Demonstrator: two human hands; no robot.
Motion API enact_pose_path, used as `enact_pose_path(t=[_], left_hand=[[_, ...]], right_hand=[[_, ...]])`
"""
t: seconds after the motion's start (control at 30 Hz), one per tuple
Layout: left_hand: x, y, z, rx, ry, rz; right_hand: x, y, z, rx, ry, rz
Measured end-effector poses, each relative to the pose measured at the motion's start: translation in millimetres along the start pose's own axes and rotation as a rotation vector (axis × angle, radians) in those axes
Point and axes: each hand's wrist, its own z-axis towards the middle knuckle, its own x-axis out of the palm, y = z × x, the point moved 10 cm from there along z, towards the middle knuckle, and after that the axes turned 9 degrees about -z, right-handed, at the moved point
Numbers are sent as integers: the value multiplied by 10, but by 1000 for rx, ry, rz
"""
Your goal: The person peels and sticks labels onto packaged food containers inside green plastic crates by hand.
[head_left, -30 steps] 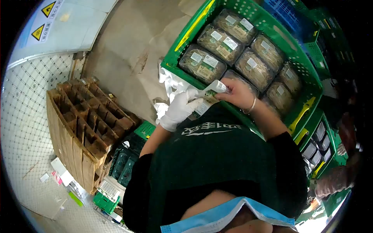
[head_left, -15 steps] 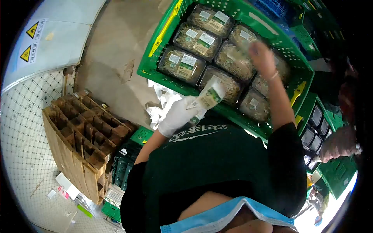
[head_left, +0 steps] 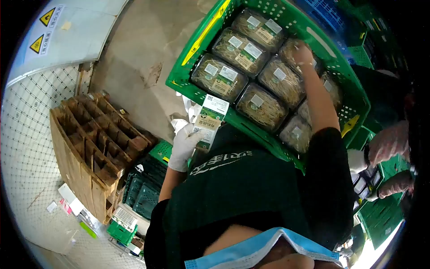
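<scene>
My left hand (head_left: 185, 144), in a white glove, pinches a strip of printed labels (head_left: 211, 118) in white, green and beige. It is beside the near left side of a green crate (head_left: 179, 84). My right hand (head_left: 303, 53) is bare and reaches into the crate, its bunched fingers against a pack (head_left: 291, 45) of thin pale strands in the far row. Whatever is under those fingertips is hidden. Along the left, a labelled pack (head_left: 219, 77) carries a white sticker plus a larger green and beige label. A nearer pack (head_left: 262, 106) shows only a small white sticker.
Stacked wooden pallets (head_left: 96, 148) stand at the left on the floor, with dark green crates (head_left: 144, 190) beside them. At the right, another person's gloved hands (head_left: 389, 144) are over a crate with black trays. Blue crates (head_left: 320, 18) stand behind.
My right hand has gone farther into the crate, from above the packs down onto one in the far row. My left hand has drawn back left, turning the label strip more upright.
</scene>
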Motion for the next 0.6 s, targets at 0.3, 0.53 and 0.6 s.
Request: enact_pose_path(t=[0.3, 0.53, 0.6], left_hand=[[-266, 89, -114, -55, -152, 5], [-232, 47, -60, -33, -142, -55], [-260, 59, -50, -28, -143, -48]], right_hand=[[196, 1219, 326, -272, -307, -237], [88, 871, 393, -87, -227, -234], [123, 898, 448, -100, -157, -336]])
